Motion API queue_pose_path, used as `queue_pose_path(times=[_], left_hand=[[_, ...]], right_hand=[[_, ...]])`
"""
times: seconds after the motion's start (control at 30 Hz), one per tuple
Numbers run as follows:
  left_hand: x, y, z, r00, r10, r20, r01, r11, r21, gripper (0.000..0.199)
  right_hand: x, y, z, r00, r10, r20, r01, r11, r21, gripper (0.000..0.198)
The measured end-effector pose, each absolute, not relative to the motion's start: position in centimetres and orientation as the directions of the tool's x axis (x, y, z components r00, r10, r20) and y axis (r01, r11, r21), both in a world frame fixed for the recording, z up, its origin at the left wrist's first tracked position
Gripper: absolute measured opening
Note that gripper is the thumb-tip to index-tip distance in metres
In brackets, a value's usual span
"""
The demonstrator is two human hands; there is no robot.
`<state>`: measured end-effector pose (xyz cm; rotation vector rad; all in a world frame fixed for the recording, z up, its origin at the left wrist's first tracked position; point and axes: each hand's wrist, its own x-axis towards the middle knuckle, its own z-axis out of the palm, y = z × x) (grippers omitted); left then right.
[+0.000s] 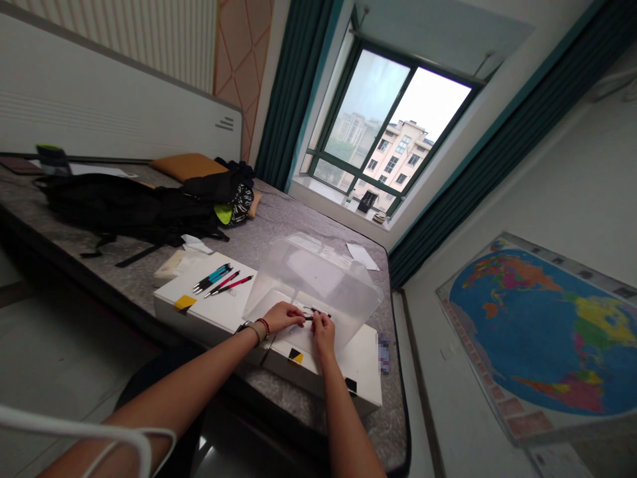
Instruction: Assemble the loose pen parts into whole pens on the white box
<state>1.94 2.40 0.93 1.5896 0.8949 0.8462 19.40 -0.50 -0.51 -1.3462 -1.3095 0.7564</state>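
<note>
My left hand (284, 317) and my right hand (323, 330) meet in front of the translucent plastic bin (343, 292). The fingers of both are closed on a thin black pen (308, 318), or part of one; its ends are partly hidden. Small dark and silvery pieces lie just behind my fingertips, too small to tell apart. To the left, several blue pens (213, 279) lie side by side, next to red pens (233, 285), on a white box (199, 304). A second white box (318, 372) is under my hands.
The boxes rest on a grey mattress (279, 206). A black backpack (129, 206) lies at the back left, near a brown cushion (184, 167). White paper (362, 256) lies behind the bin. A white cable (74, 425) crosses the lower left. A world map (542, 325) hangs at right.
</note>
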Motion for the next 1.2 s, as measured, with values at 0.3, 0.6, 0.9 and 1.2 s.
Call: queue_pose_path(times=[0.3, 0.6, 0.9, 1.2], left_hand=[[1.81, 2.81, 0.72, 0.467, 0.883, 0.05, 0.105, -0.112, 0.988, 0.036], [1.96, 2.99, 0.2, 0.446, 0.891, 0.083, 0.103, -0.143, 0.984, 0.037], [1.96, 3.02, 0.06, 0.433, 0.896, 0.098, 0.101, -0.157, 0.982, 0.035], [2.08, 2.88, 0.23, 0.431, 0.899, 0.079, 0.065, -0.118, 0.991, 0.034]], right_hand=[[19.12, -0.75, 0.08, 0.154, 0.967, 0.202, 0.206, 0.168, -0.964, 0.044], [19.33, -0.58, -0.36, 0.166, 0.966, 0.198, 0.224, 0.159, -0.962, 0.043], [19.65, -0.57, -0.2, 0.08, 0.988, 0.135, 0.027, 0.134, -0.991, 0.037], [19.44, -0.59, -0.39, 0.142, 0.977, 0.161, 0.136, 0.142, -0.981, 0.037]])
